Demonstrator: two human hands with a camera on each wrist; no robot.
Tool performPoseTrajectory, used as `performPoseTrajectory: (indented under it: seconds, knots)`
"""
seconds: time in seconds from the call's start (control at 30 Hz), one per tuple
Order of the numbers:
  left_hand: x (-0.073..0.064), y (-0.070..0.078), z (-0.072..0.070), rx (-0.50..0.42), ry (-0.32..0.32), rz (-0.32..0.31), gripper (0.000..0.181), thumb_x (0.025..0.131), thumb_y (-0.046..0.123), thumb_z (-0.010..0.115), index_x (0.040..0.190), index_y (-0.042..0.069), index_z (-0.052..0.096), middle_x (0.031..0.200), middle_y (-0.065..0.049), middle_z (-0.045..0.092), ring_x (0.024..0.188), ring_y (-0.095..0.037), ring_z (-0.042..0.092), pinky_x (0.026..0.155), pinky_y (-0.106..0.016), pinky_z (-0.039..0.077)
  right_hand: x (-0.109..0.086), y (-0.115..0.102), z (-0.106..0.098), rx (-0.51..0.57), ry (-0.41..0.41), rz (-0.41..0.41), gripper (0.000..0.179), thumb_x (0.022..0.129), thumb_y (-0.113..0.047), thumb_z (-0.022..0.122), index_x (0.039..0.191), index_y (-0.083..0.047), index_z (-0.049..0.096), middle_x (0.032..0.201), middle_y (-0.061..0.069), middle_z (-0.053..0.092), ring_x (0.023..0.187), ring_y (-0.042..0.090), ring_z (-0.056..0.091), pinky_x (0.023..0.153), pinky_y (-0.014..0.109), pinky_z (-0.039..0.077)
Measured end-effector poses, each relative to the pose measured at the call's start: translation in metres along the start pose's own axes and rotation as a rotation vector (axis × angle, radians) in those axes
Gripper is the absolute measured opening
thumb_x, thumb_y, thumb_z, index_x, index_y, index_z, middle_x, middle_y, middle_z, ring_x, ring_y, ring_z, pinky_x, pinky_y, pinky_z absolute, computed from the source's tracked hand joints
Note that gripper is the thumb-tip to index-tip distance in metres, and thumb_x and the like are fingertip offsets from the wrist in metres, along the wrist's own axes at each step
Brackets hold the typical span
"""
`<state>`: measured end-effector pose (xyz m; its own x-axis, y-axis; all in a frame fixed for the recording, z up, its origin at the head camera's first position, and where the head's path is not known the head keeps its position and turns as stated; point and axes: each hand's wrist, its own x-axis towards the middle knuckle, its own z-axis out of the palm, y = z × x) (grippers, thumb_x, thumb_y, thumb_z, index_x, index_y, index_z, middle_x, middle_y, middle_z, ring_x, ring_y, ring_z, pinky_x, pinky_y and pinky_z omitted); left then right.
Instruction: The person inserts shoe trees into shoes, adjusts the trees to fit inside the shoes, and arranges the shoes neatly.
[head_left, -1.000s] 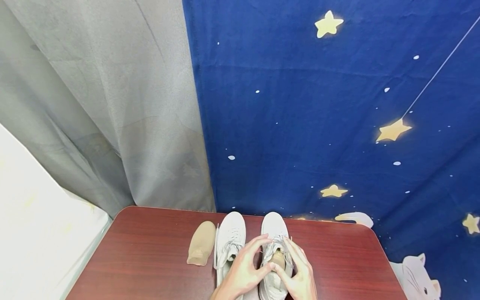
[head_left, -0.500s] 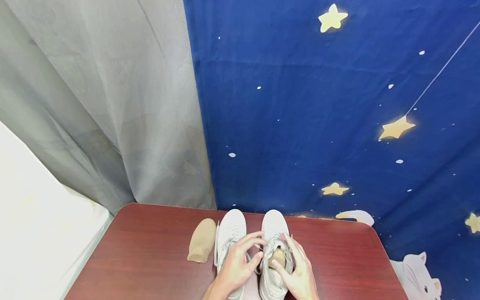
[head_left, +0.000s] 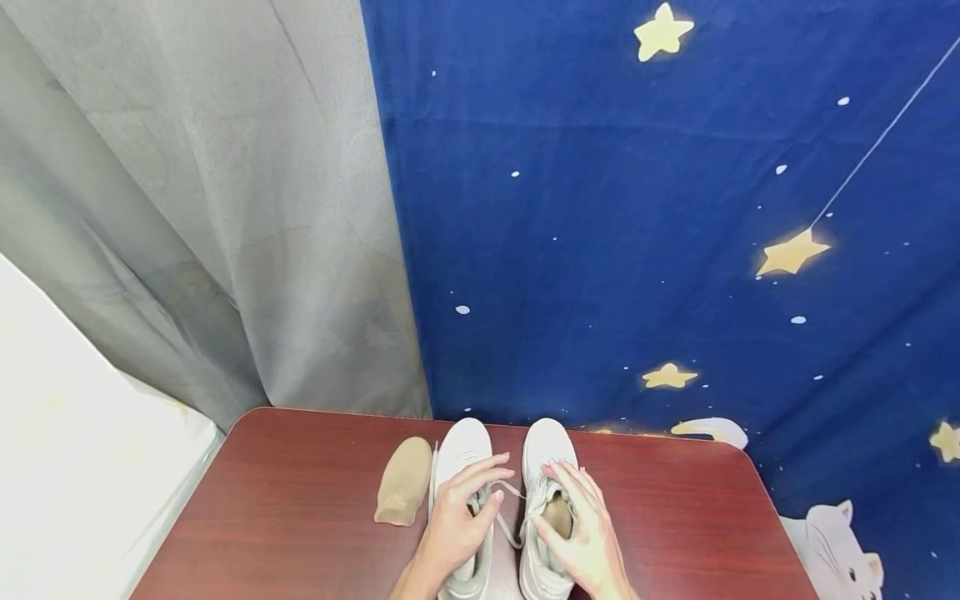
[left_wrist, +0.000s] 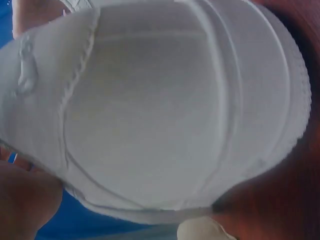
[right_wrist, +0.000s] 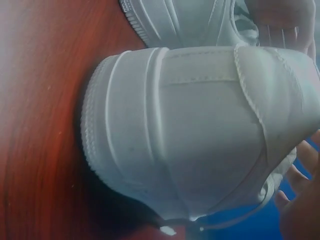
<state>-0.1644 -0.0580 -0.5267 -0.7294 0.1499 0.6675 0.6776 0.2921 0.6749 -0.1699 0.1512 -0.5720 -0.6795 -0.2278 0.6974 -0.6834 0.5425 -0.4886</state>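
Two white lace-up sneakers stand side by side, toes pointing away. My left hand is over the opening of the left sneaker, fingers loosely bent and thumb apart from them. My right hand spans the opening of the right sneaker, fingers over the laces and thumb at the opening's left side. A beige form shows inside that right sneaker. A loose white lace lies between the two. Each wrist view is mostly filled by a sneaker's heel, the left and the right.
A similar beige foot-shaped insert lies on the reddish-brown table, left of the left sneaker. Behind the table hang a grey curtain and a blue one with stars. A white surface is at the left.
My left hand has moved left, away from the right sneaker to above the left one. The fingers of my right hand have shifted slightly left over the laces.
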Motion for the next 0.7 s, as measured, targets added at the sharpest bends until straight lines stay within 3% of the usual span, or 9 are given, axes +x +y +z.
performPoseTrajectory:
  seconds: [0.2, 0.57, 0.7]
  knots:
    - [0.001, -0.002, -0.009, 0.027, 0.036, 0.000, 0.045, 0.070, -0.011, 0.066, 0.105, 0.016, 0.065, 0.116, -0.003, 0.060, 0.104, -0.030, 0.057, 0.087, -0.040, 0.042, 0.002, -0.002, 0.004, 0.006, -0.009, 0.023, 0.070, 0.065, -0.022, 0.078, 0.126, -0.002, 0.051, 0.118, 0.005, 0.059, 0.121, 0.028, 0.041, 0.107, 0.034, 0.016]
    - [-0.004, -0.011, -0.022, 0.048, 0.049, -0.092, 0.042, 0.070, -0.013, 0.065, 0.104, 0.010, 0.066, 0.113, -0.010, 0.061, 0.108, -0.028, 0.054, 0.091, -0.039, 0.037, 0.011, -0.008, 0.005, 0.009, -0.059, 0.053, 0.068, 0.069, -0.024, 0.077, 0.130, -0.010, 0.049, 0.114, -0.005, 0.061, 0.116, 0.024, 0.046, 0.104, 0.037, 0.021]
    - [-0.004, -0.014, -0.027, 0.056, 0.053, -0.121, 0.042, 0.071, -0.013, 0.064, 0.104, 0.012, 0.066, 0.113, -0.009, 0.061, 0.109, -0.028, 0.054, 0.096, -0.039, 0.034, 0.013, -0.009, 0.005, -0.025, -0.102, 0.079, 0.068, 0.072, -0.029, 0.075, 0.132, -0.015, 0.047, 0.120, -0.007, 0.056, 0.115, 0.018, 0.047, 0.102, 0.027, 0.024]
